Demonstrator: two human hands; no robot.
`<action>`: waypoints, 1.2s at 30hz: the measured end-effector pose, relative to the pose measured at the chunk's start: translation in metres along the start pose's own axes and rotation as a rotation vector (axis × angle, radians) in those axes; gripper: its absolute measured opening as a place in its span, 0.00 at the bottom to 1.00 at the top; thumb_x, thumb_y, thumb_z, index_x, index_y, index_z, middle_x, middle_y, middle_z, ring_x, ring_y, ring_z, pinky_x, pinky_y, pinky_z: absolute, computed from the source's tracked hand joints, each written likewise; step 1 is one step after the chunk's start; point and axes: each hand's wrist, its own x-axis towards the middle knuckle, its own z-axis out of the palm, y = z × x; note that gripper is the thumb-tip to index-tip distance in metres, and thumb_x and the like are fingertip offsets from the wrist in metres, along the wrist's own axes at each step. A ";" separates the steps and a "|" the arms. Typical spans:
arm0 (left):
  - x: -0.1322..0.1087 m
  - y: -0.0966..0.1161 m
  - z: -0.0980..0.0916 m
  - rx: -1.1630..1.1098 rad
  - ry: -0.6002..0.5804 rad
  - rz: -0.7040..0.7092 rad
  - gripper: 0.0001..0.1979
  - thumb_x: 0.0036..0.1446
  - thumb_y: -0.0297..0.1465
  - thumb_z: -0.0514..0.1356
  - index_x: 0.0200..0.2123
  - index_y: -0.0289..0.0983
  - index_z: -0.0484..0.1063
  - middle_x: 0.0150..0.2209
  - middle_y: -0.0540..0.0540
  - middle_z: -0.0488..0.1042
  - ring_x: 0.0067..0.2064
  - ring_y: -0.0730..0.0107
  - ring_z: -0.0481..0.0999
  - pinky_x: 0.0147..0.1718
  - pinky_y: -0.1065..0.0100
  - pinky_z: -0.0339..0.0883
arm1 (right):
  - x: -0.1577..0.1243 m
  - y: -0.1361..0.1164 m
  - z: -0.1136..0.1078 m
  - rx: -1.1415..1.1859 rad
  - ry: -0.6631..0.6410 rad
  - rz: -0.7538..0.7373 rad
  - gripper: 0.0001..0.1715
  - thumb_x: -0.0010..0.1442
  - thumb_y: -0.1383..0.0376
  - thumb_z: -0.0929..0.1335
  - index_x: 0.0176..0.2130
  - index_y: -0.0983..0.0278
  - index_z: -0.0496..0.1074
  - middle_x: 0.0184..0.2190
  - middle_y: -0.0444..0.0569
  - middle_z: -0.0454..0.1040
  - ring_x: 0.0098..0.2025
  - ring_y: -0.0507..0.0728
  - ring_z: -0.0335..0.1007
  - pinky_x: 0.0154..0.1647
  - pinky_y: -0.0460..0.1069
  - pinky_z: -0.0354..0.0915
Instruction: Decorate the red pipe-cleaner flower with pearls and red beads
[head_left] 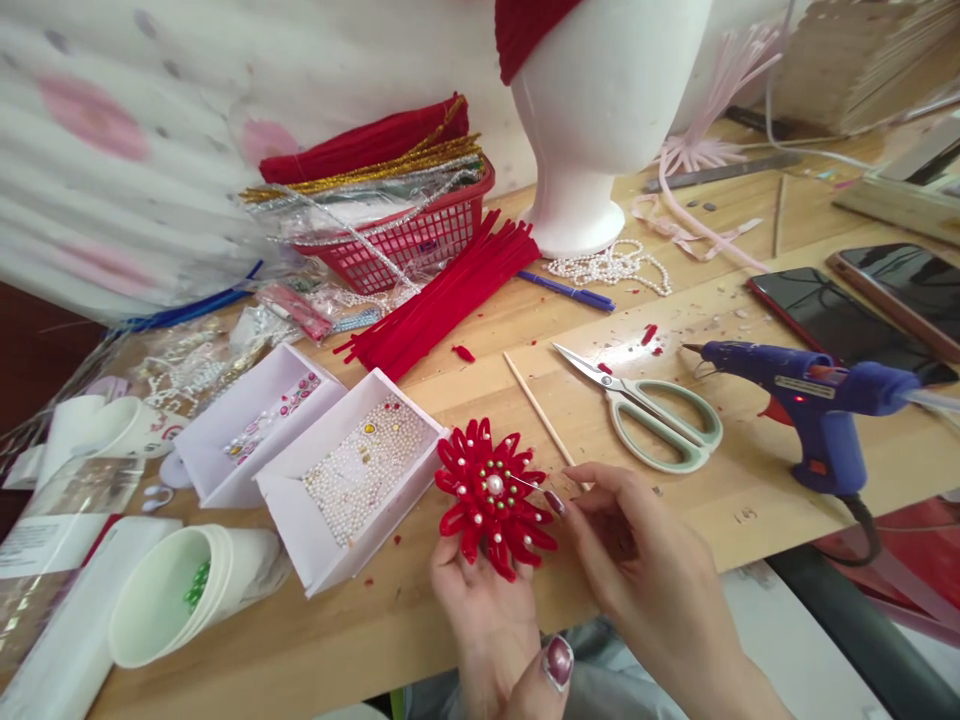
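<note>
A red fuzzy-petalled flower (459, 482) faces up, with white pearl beads on its petals and a ring of green beads around a larger pearl. My left hand (491, 610) holds it from below; the fingers are partly hidden beneath the petals and the thumb stands apart. Close to the flower's right side, my right hand (645, 555) has thumb and fingertips drawn together at a thin pale strand (529, 483) reaching toward the centre. A wooden stick (536, 405) ends by the right fingertips; whether they touch it I cannot tell.
Left of the flower are a bead box (360, 480), a second box (255, 420) and paper cups (180, 590). Scissors (660, 420), a blue glue gun (810, 385) and phones (825, 310) lie right. Behind are red stems (450, 295), a red basket (420, 235) and a white mannequin head (592, 120).
</note>
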 end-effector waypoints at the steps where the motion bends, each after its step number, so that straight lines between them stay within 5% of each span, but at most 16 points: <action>1: 0.000 0.000 -0.001 0.000 0.006 -0.015 0.40 0.29 0.51 0.75 0.50 0.56 0.68 0.51 0.48 0.73 0.54 0.52 0.72 0.44 0.59 0.71 | -0.001 0.000 0.000 0.005 -0.001 0.010 0.07 0.68 0.65 0.65 0.46 0.58 0.70 0.29 0.43 0.81 0.26 0.54 0.79 0.24 0.46 0.71; 4: 0.000 -0.004 -0.006 -0.032 0.025 -0.113 0.40 0.25 0.52 0.75 0.47 0.54 0.69 0.49 0.48 0.73 0.52 0.51 0.72 0.42 0.60 0.70 | -0.003 -0.002 0.000 0.011 -0.008 0.047 0.06 0.69 0.63 0.65 0.45 0.58 0.71 0.29 0.44 0.81 0.26 0.55 0.78 0.25 0.47 0.71; 10: -0.002 -0.009 -0.015 -0.031 0.079 -0.191 0.31 0.37 0.53 0.72 0.46 0.55 0.69 0.50 0.49 0.74 0.52 0.53 0.73 0.41 0.59 0.70 | -0.005 0.001 -0.001 0.045 -0.014 0.075 0.05 0.68 0.62 0.67 0.44 0.58 0.72 0.34 0.46 0.82 0.30 0.55 0.80 0.30 0.48 0.75; 16: -0.002 0.008 0.001 -0.012 0.060 0.007 0.37 0.34 0.51 0.75 0.50 0.56 0.71 0.48 0.50 0.75 0.45 0.60 0.76 0.40 0.63 0.72 | -0.014 0.003 -0.012 0.016 -0.047 0.124 0.06 0.68 0.59 0.67 0.40 0.57 0.74 0.29 0.44 0.79 0.26 0.54 0.75 0.25 0.47 0.70; 19: -0.003 0.027 0.014 0.011 -0.008 -0.048 0.36 0.37 0.47 0.76 0.52 0.53 0.71 0.49 0.48 0.75 0.45 0.60 0.77 0.43 0.61 0.74 | -0.017 0.001 -0.018 0.066 -0.020 0.162 0.05 0.67 0.60 0.68 0.41 0.57 0.74 0.29 0.44 0.77 0.26 0.53 0.73 0.25 0.47 0.69; 23: -0.008 0.049 0.026 -0.038 -0.071 -0.137 0.33 0.41 0.41 0.76 0.53 0.51 0.72 0.50 0.48 0.75 0.49 0.59 0.77 0.49 0.61 0.73 | -0.009 -0.003 -0.021 0.157 0.021 0.186 0.07 0.69 0.61 0.66 0.45 0.57 0.73 0.36 0.46 0.77 0.32 0.54 0.74 0.28 0.46 0.68; 26: -0.010 0.056 0.030 -0.022 -0.117 -0.156 0.32 0.46 0.39 0.74 0.55 0.51 0.69 0.53 0.45 0.74 0.50 0.57 0.78 0.50 0.61 0.73 | 0.004 -0.005 -0.020 0.221 -0.002 0.187 0.08 0.70 0.59 0.65 0.46 0.56 0.72 0.32 0.43 0.70 0.29 0.52 0.68 0.23 0.45 0.62; 29: -0.009 0.058 0.031 -0.030 -0.152 -0.184 0.31 0.47 0.39 0.73 0.55 0.51 0.69 0.54 0.44 0.74 0.51 0.55 0.79 0.51 0.59 0.72 | 0.016 -0.006 -0.016 0.380 -0.070 0.168 0.05 0.68 0.59 0.68 0.45 0.56 0.70 0.28 0.39 0.62 0.25 0.50 0.61 0.23 0.44 0.60; 36: -0.005 0.059 0.027 -0.091 -0.174 -0.277 0.33 0.46 0.38 0.74 0.55 0.51 0.69 0.52 0.42 0.77 0.54 0.46 0.78 0.56 0.47 0.70 | 0.024 -0.001 -0.006 0.762 -0.232 0.252 0.04 0.65 0.62 0.71 0.40 0.57 0.70 0.31 0.39 0.65 0.27 0.48 0.61 0.25 0.41 0.62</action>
